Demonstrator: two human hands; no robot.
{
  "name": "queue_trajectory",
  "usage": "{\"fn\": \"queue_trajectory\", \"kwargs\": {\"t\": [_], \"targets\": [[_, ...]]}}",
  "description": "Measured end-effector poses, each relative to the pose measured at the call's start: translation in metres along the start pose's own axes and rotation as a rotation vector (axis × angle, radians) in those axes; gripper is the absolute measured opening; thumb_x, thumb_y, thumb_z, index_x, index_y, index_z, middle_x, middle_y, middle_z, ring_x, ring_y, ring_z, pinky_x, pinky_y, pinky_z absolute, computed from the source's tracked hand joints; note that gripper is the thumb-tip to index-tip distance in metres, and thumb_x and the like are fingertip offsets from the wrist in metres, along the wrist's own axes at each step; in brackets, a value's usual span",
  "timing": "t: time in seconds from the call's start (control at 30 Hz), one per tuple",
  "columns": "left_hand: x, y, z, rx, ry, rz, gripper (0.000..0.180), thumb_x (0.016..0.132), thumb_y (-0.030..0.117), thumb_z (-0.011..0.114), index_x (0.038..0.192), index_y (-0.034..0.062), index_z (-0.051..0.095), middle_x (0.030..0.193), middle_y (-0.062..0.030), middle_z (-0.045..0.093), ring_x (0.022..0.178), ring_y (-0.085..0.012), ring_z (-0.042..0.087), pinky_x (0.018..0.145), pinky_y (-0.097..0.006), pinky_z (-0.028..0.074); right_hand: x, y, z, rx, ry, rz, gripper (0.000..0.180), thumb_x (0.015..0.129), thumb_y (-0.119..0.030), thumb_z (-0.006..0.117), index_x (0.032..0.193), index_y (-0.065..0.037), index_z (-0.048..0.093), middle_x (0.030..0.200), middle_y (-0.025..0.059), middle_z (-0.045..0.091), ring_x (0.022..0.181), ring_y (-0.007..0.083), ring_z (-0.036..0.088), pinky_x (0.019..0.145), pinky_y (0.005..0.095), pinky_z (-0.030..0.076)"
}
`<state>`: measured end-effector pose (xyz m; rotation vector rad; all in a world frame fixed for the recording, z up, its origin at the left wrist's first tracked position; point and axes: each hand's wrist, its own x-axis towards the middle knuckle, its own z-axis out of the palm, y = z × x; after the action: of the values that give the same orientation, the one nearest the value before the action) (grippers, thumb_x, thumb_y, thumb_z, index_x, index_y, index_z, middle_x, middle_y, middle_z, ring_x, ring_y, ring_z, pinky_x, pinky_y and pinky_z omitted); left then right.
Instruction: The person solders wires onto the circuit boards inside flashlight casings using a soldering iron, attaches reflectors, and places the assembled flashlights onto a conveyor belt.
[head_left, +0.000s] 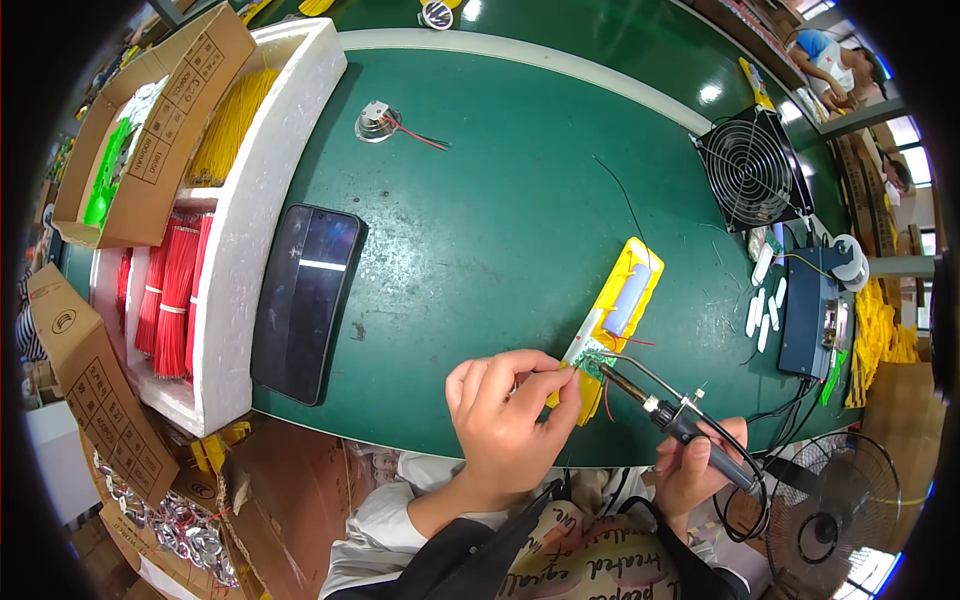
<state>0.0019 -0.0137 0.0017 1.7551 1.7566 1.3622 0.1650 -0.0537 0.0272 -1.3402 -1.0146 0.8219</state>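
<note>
A soldering iron (690,432) with a thin curved feed tube lies in my right hand (690,470), the fingers wrapped round its dark handle. Its tip meets a small green circuit board (592,362) inside a yellow plastic housing (608,300). Farther up the same housing sits a lilac battery cell (627,300). Red wires stick out near the board, and a thin black wire rises from the far end. My left hand (512,415) is closed in a pinch at the board's left edge; whatever is between its fingertips is hidden.
On the green table (470,220) lie a black phone (308,300) and a round lamp part (377,122) with wires. A foam box (270,190) of red and yellow wires stands left. To the right are a black fan (752,170), a blue-grey soldering station (808,310) and white sticks (765,318).
</note>
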Motion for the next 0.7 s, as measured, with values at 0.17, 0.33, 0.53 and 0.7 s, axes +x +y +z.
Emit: {"fn": "queue_trajectory", "kwargs": {"t": [0.17,0.33,0.53,0.7], "targets": [[0.0008,0.0002,0.0017,0.001,0.008,0.005,0.015,0.057,0.004,0.069,0.067,0.0099,0.059,0.072,0.0020,0.053,0.060,-0.0150,0.046,0.062,-0.029,0.033,-0.0002,0.0005,-0.0016,-0.007,-0.007,0.004,0.041,0.075,-0.030,0.062,0.082,-0.002,0.034,0.053,0.0117,0.052,0.036,0.0096,0.045,0.033,0.0190,0.038],[0.0010,0.0011,0.0020,0.002,0.011,-0.001,0.015,0.057,0.004,0.069,0.066,0.0099,0.058,0.071,0.0011,0.053,0.061,-0.0159,0.048,0.062,-0.030,0.034,-0.0006,0.0015,-0.0033,-0.032,-0.021,-0.020,0.041,0.075,-0.030,0.062,0.082,-0.001,0.034,0.052,0.0118,0.052,0.036,0.0097,0.045,0.033,0.0189,0.037],[0.0007,0.0022,0.0030,0.004,0.014,-0.004,0.015,0.057,0.004,0.069,0.066,0.0093,0.059,0.070,-0.0002,0.053,0.062,-0.0169,0.048,0.062,-0.030,0.034,-0.0004,0.0032,-0.0067,-0.031,-0.031,-0.026,0.040,0.076,-0.030,0.061,0.082,-0.001,0.034,0.052,0.0122,0.052,0.036,0.0096,0.045,0.033,0.0186,0.037],[0.0009,0.0028,0.0033,0.008,0.019,-0.010,0.014,0.056,0.004,0.069,0.065,0.0087,0.060,0.070,-0.0004,0.053,0.062,-0.0166,0.049,0.061,-0.029,0.034,0.0001,0.0033,-0.0072,-0.043,-0.040,-0.039,0.039,0.076,-0.029,0.061,0.082,-0.001,0.034,0.053,0.0122,0.053,0.036,0.0092,0.046,0.033,0.0181,0.037]]}}
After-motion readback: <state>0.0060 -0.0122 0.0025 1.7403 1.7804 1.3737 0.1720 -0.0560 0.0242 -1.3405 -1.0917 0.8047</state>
